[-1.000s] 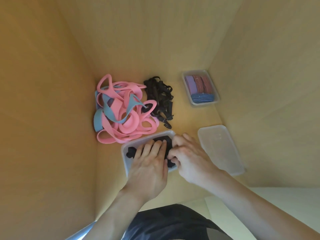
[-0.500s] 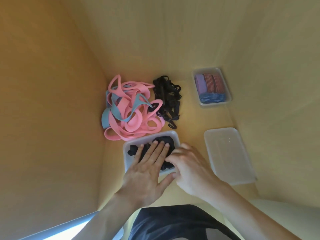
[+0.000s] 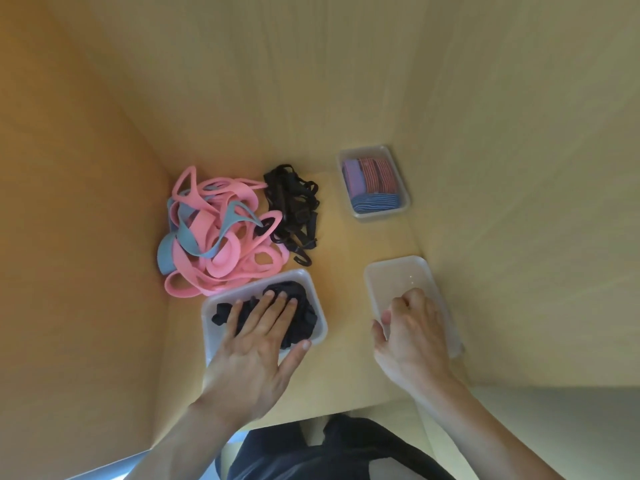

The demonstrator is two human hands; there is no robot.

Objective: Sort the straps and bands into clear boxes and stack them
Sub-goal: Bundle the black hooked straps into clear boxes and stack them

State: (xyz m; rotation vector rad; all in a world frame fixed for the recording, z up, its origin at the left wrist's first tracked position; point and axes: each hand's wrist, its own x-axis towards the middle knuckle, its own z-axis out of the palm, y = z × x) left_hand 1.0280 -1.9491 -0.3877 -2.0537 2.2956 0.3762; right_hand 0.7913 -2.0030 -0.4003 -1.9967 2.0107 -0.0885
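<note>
Left fingers (image 3: 277,303) are lying straight and slightly apart, pressing flat on the black straps (image 3: 306,315) bunched inside the near clear box (image 3: 214,327). Thumb is sticking out sideways, tip sitting at the box's near right corner. Left hand (image 3: 252,348) is covering the box's near middle.

Right fingers (image 3: 408,301) are curling down onto the near end of the clear lid (image 3: 394,275), with the thumb lying against its left edge, so it's reading as a grip on the lid. Fingertips are hidden under the knuckles, so I can't tell how far they are wrapping. Right hand (image 3: 415,337) is sitting well apart from the left one. The lid is lying flat on the wooden shelf (image 3: 346,244), right of the near box and close to the right wall.

The pink bands (image 3: 221,261) are lying in a tangled pile just behind the near box, touching its far rim, with a few blue bands (image 3: 164,258) mixed in. The loose black straps (image 3: 291,206), with hooks showing, are lying just right of that pile and touching it.

A second clear box (image 3: 406,199) is sitting at the far right, holding folded bands (image 3: 372,181) in purple, red and blue, no lid on it.
</note>
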